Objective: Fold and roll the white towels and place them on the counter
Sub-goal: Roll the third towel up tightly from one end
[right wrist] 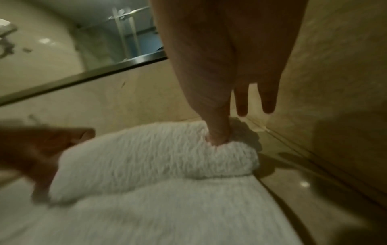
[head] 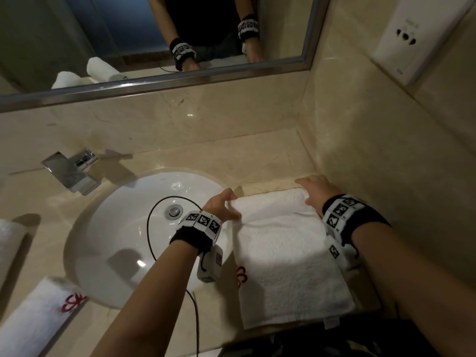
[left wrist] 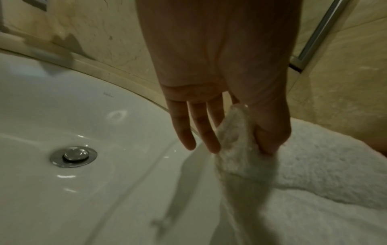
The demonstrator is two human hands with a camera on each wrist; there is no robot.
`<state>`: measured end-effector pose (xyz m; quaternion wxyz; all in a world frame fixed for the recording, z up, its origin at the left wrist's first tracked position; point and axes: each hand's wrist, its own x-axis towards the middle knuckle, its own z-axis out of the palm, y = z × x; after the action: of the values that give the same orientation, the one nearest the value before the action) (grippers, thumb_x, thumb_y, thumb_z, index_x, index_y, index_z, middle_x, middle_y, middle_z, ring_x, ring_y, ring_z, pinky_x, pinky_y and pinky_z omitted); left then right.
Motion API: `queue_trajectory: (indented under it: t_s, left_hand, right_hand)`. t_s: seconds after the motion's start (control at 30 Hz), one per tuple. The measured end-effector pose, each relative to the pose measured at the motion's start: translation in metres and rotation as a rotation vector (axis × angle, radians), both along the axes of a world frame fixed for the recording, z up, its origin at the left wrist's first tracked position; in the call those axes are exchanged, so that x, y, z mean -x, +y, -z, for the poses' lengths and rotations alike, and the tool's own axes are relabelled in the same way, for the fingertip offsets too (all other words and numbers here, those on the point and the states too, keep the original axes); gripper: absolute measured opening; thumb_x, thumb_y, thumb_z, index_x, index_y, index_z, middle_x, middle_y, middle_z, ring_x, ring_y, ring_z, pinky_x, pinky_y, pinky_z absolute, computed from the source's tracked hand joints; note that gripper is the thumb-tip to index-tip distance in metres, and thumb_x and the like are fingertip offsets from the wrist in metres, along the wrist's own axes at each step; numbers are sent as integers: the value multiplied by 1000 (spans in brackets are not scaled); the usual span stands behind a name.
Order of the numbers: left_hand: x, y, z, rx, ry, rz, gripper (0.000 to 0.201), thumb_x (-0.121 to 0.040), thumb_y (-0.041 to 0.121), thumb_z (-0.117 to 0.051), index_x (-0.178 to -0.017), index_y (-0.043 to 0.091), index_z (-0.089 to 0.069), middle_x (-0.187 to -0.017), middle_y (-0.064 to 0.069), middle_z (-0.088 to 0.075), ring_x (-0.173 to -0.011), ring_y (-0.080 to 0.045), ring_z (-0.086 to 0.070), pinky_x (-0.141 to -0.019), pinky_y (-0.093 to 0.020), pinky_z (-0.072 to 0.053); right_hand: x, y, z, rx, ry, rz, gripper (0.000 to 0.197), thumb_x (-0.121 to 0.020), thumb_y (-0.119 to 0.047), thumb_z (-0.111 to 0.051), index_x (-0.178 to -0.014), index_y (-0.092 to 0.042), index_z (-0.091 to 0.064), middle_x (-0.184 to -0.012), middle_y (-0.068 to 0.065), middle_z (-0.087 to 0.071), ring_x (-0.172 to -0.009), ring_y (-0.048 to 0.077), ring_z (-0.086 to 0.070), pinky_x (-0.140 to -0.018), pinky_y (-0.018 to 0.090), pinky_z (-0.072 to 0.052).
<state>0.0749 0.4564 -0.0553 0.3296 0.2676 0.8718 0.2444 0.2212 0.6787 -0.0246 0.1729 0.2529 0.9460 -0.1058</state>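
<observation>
A white towel [head: 288,266] with a red logo lies folded on the marble counter [head: 270,163], to the right of the sink. Its far end is turned over into a low fold. My left hand [head: 233,206] pinches the far left corner of that fold between thumb and fingers, as the left wrist view shows [left wrist: 238,149]. My right hand [head: 307,191] holds the far right corner. There the thumb [right wrist: 217,137] digs into the fold [right wrist: 157,157], and two fingers reach straight past it toward the wall.
The white sink [head: 85,253] with its drain [head: 176,211] lies left of the towel, under a chrome faucet [head: 72,171]. A rolled towel [head: 38,313] with a red logo and another towel [head: 10,235] sit at the left. Walls close the back and right; a black cable [head: 152,228] loops over the sink.
</observation>
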Motion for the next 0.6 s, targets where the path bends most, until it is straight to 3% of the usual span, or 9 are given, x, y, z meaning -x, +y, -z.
queue_trajectory:
  t_s: [0.13,0.27,0.4,0.6]
  left_hand:
    - [-4,6,-5,64,112,90,38,-68,14,-75,-88,19,-43,-93,-5,-61,-84,-22,-57,-69,-27,-44]
    - [-9,7,-8,67,173,167,39,-69,13,-76,-86,18,-41,-87,1,-53,-80,-17,-51,-62,-21,-38]
    - [-19,3,-5,81,284,230,43,-68,19,-77,-90,18,-40,-103,-3,-52,-84,-17,-47,-73,-28,-40]
    - [-33,-7,-6,144,447,403,46,-79,28,-69,-115,12,-45,-117,-1,-46,-96,-21,-55,-67,-27,-40]
  right_hand:
    - [4,1,0,63,-74,-23,41,-90,-7,-51,-132,-9,-52,-132,14,-54,-121,27,-51,-101,29,-40]
    - [-3,-2,10,12,24,19,39,-86,-4,-57,-125,-6,-51,-130,13,-48,-123,27,-44,-102,30,-36]
    - [-16,-7,17,-45,116,26,35,-82,0,-61,-114,-6,-50,-124,11,-46,-119,25,-42,-97,31,-40]
    - [-34,-19,17,-149,152,-11,33,-81,-4,-63,-110,-10,-49,-121,6,-48,-114,23,-45,-87,30,-40]
